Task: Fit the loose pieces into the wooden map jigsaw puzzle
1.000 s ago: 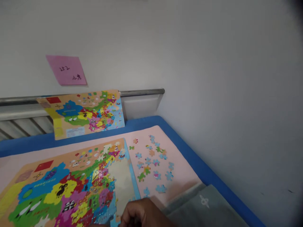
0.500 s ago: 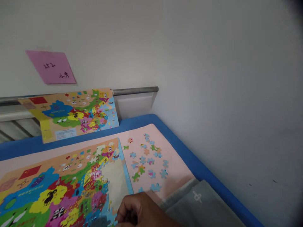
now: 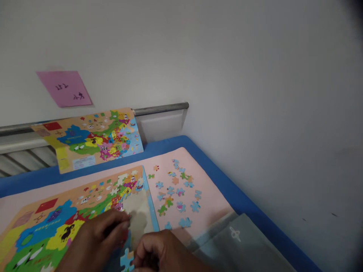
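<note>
A colourful map puzzle board (image 3: pixel 65 206) lies on a pink mat, with a bare unfilled patch (image 3: pixel 138 211) near its right side. My left hand (image 3: pixel 95 240) rests on the board, its fingers stretched toward that patch. Just right of it, my right hand (image 3: pixel 164 251) is curled, pinching a light blue puzzle piece (image 3: pixel 126 260) at the bottom edge of the picture. Several loose pieces (image 3: pixel 177 190), blue, green and orange, lie scattered on the mat right of the board.
A printed map sheet (image 3: pixel 90 139) leans against a metal rail (image 3: pixel 161 108) at the back. A pink note (image 3: pixel 64 88) sticks to the white wall. The pink mat (image 3: pixel 210 196) sits on a blue surface (image 3: pixel 244 206). A grey cloth (image 3: pixel 241 245) lies at the front right.
My left hand has come into view onto the board. My right hand now shows a light blue piece in its fingers. The camera view shifted slightly.
</note>
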A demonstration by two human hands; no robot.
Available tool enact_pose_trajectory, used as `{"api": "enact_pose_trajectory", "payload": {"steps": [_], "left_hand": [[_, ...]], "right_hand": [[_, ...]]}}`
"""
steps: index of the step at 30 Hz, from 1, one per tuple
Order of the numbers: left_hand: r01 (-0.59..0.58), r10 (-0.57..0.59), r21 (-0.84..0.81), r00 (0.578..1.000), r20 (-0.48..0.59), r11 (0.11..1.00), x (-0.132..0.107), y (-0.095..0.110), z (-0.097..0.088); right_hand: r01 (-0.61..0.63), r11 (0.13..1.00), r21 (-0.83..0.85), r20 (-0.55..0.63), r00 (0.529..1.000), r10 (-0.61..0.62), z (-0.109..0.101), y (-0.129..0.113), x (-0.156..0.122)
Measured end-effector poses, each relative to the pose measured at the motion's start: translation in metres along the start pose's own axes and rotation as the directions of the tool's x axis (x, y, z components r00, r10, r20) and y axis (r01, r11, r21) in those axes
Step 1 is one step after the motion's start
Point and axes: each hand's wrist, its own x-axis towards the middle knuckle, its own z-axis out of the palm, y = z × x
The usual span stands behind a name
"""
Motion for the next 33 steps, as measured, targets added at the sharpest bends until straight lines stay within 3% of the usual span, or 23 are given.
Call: {"api": "enact_pose_trajectory", "payload": {"steps": [3, 6, 8, 13, 21, 24, 27, 30, 33], "left_hand": [[-0.277, 0.266, 0.095, 0.957, 0.119, 0.956, 0.055, 0.025, 0.021], [-0.393, 0.35, 0.218, 0.913, 0.211, 0.894, 0.095, 0.052, 0.054], [-0.436, 0.371, 0.294, 0.894, 0.251, 0.851, 0.11, 0.063, 0.073], [-0.492, 0.412, 0.359, 0.867, 0.279, 0.793, 0.118, 0.072, 0.092], [-0.398, 0.348, 0.234, 0.909, 0.227, 0.887, 0.121, 0.076, 0.091], [-0.365, 0.34, 0.148, 0.926, 0.165, 0.919, 0.123, 0.072, 0.082], [-0.315, 0.314, 0.007, 0.948, 0.054, 0.949, 0.111, 0.066, 0.052], [-0.178, 0.181, -0.318, 0.983, -0.019, 0.931, 0.076, 0.055, 0.011], [-0.017, -0.001, -0.493, 0.999, -0.037, 0.87, 0.025, 0.041, -0.02]], "right_hand": [[0.025, 0.999, -0.026, -0.044, 0.999, -0.026, 0.0, -0.011, -0.005], [-0.01, 0.997, -0.075, -0.094, 0.996, 0.003, -0.002, -0.029, -0.012], [-0.033, 0.996, -0.082, -0.116, 0.993, 0.023, -0.003, -0.038, -0.015], [-0.003, 0.997, -0.074, -0.118, 0.993, -0.006, -0.007, -0.038, -0.016], [0.159, 0.981, -0.111, -0.165, 0.97, -0.176, -0.006, -0.018, -0.01], [0.167, 0.978, -0.125, -0.179, 0.966, -0.187, -0.005, -0.015, -0.006], [0.149, 0.977, -0.151, -0.182, 0.967, -0.176, -0.006, -0.014, -0.003], [0.127, 0.978, -0.166, -0.152, 0.977, -0.153, -0.01, -0.011, 0.0], [0.142, 0.975, -0.171, -0.139, 0.976, -0.167, -0.014, -0.008, 0.002]]}}
